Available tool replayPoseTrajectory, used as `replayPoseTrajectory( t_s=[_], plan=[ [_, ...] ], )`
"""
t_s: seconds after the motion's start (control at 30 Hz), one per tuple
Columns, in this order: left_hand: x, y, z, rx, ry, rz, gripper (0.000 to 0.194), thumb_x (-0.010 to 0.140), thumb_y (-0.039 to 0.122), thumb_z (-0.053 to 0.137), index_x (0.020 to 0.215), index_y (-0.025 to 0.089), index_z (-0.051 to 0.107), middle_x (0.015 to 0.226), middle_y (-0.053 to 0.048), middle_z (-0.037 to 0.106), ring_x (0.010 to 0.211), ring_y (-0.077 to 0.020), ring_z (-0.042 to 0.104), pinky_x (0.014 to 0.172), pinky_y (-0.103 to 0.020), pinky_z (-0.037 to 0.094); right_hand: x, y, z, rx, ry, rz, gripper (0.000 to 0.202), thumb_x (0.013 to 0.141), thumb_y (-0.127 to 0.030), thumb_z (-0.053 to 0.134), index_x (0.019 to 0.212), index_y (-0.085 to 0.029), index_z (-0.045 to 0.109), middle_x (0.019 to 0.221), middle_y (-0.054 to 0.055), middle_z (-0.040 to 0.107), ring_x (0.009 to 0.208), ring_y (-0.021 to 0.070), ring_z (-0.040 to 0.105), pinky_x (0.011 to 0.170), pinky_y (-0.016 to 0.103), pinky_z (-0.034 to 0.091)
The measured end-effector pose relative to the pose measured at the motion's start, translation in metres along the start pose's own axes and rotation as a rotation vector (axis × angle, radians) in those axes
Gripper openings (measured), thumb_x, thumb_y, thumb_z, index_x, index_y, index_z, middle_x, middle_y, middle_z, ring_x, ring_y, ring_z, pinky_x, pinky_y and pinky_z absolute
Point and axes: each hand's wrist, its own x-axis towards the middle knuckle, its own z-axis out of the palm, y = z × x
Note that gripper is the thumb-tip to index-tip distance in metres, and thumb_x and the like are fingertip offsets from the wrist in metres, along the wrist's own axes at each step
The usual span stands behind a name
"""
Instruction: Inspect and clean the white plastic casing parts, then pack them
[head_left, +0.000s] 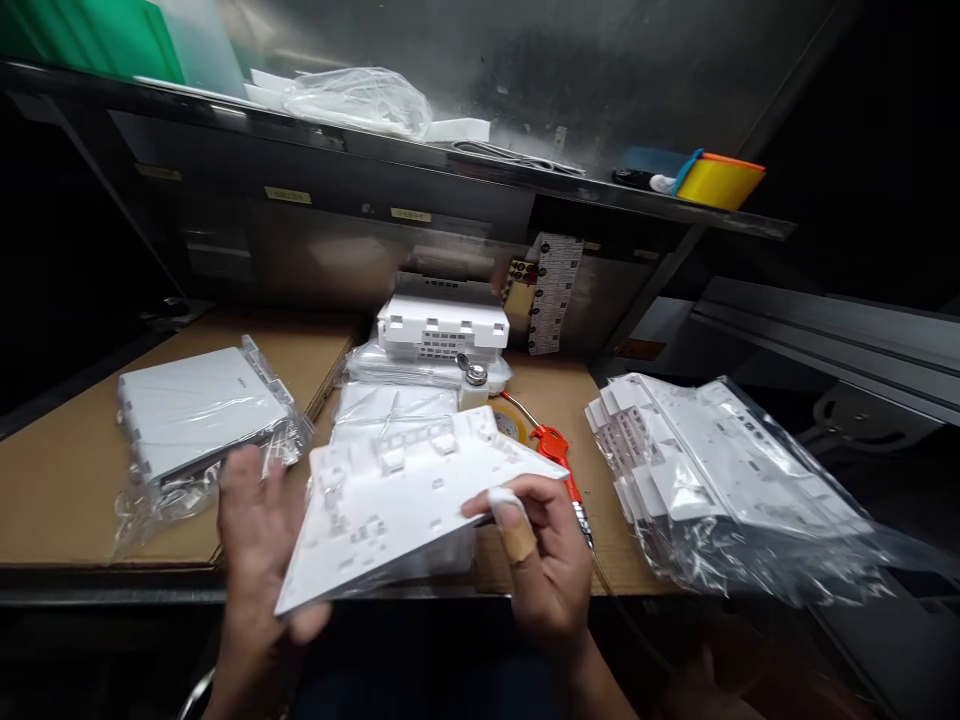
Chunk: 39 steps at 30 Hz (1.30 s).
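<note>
Panel: white plastic panel sits lower centre of the frame, tilted, in both your hands.
Left hand: fingers curled at its left edge; blurred, grip apparently closed.
Right hand: bandaged thumb pinches its right edge.
Bagged panels: right of frame, on cardboard.

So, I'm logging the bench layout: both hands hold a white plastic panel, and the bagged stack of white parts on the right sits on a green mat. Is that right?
Not quite. In the head view the left hand and right hand do hold the white plastic panel, but the bagged stack of white parts sits on brown cardboard, not a green mat.
</note>
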Motion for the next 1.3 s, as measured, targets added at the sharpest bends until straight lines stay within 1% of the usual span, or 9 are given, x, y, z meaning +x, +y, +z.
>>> replayPoseTrajectory(
  t_s=[0.03, 0.1, 0.23, 0.33, 0.6, 0.73, 1.0, 1.13, 1.3],
  plan=[
    [0.004, 0.002, 0.004, -0.092, -0.004, -0.064, 0.086, 0.091, 0.081, 0.033, 0.163, 0.037, 0.014, 0.161, -0.01, 0.046, 0.156, -0.0326, 0.026, 0.117, -0.054, 0.045, -0.004, 0.002, 0.002, -0.004, 0.056, -0.027, 0.009, 0.102, -0.034, 0.057, 0.106, -0.027, 0.061, 0.092, 0.003, 0.078, 0.089, 0.0193, 0.075, 0.079, 0.032, 0.059],
    [0.013, 0.006, 0.01, -0.37, -0.04, -0.265, 0.086, 0.095, 0.075, 0.007, 0.161, 0.024, 0.03, 0.151, -0.018, 0.057, 0.145, -0.0352, 0.047, 0.113, -0.054, 0.049, -0.012, 0.007, 0.005, -0.009, 0.082, -0.067, 0.009, 0.103, -0.034, 0.057, 0.108, -0.027, 0.061, 0.093, 0.002, 0.078, 0.088, 0.0192, 0.076, 0.077, 0.032, 0.059],
    [0.035, 0.021, 0.012, -1.104, -0.047, -0.912, 0.055, 0.106, 0.036, 0.028, 0.153, 0.01, 0.042, 0.137, -0.022, 0.067, 0.134, -0.0368, 0.059, 0.116, -0.057, 0.043, -0.021, 0.014, -0.005, -0.071, -0.08, -0.009, 0.011, 0.101, -0.03, 0.06, 0.11, -0.026, 0.064, 0.098, 0.003, 0.078, 0.091, 0.019, 0.076, 0.08, 0.031, 0.061],
    [0.047, 0.038, 0.013, -1.299, 0.126, -1.153, 0.056, 0.104, 0.032, 0.038, 0.154, 0.005, 0.039, 0.135, -0.024, 0.068, 0.129, -0.0405, 0.062, 0.115, -0.062, 0.042, -0.02, 0.008, -0.014, -0.186, -0.22, 0.02, 0.014, 0.098, -0.023, 0.064, 0.11, -0.025, 0.069, 0.102, 0.004, 0.076, 0.082, 0.017, 0.075, 0.074, 0.027, 0.062],
    [0.054, 0.077, 0.03, -1.434, 0.268, -1.075, 0.054, 0.102, 0.023, 0.045, 0.156, 0.018, 0.04, 0.133, -0.018, 0.07, 0.118, -0.0368, 0.07, 0.11, -0.057, 0.049, -0.025, -0.022, 0.03, -0.326, -0.366, -0.356, 0.02, 0.091, -0.013, 0.071, 0.11, -0.018, 0.076, 0.092, 0.007, 0.066, 0.077, 0.0145, 0.068, 0.069, 0.024, 0.059],
    [0.052, 0.077, 0.03, -1.334, 0.325, -1.01, 0.059, 0.101, 0.015, 0.047, 0.157, 0.028, 0.038, 0.133, -0.013, 0.071, 0.114, -0.0331, 0.072, 0.11, -0.055, 0.05, -0.026, -0.018, 0.031, -0.361, -0.413, -0.427, 0.021, 0.09, -0.009, 0.069, 0.109, -0.015, 0.075, 0.089, 0.008, 0.067, 0.076, 0.0159, 0.068, 0.069, 0.025, 0.059],
    [0.048, 0.069, 0.032, -1.405, 0.254, -0.967, 0.063, 0.102, 0.019, 0.046, 0.161, 0.028, 0.027, 0.139, -0.016, 0.068, 0.118, -0.0343, 0.07, 0.114, -0.057, 0.045, -0.03, -0.017, 0.034, -0.377, -0.384, -0.482, 0.022, 0.09, -0.01, 0.069, 0.111, -0.014, 0.076, 0.087, 0.008, 0.068, 0.075, 0.0161, 0.067, 0.065, 0.026, 0.057],
    [0.042, 0.046, 0.014, -1.547, 0.073, -0.966, 0.058, 0.106, 0.028, 0.032, 0.162, 0.016, 0.024, 0.144, -0.021, 0.062, 0.133, -0.0371, 0.058, 0.119, -0.061, 0.035, -0.02, -0.009, 0.005, -0.461, -0.324, -0.384, 0.022, 0.091, -0.009, 0.069, 0.109, -0.019, 0.076, 0.092, 0.005, 0.067, 0.077, 0.014, 0.067, 0.069, 0.024, 0.057],
    [0.029, 0.013, -0.015, -1.77, -0.006, -0.823, 0.061, 0.107, 0.048, 0.033, 0.163, 0.028, 0.016, 0.152, -0.01, 0.054, 0.148, -0.0316, 0.036, 0.123, -0.06, 0.02, -0.004, 0.003, -0.062, -0.638, 0.196, -0.274, 0.021, 0.09, -0.013, 0.074, 0.104, -0.028, 0.079, 0.095, 0.001, 0.063, 0.08, 0.0121, 0.061, 0.069, 0.023, 0.051]
  ],
)
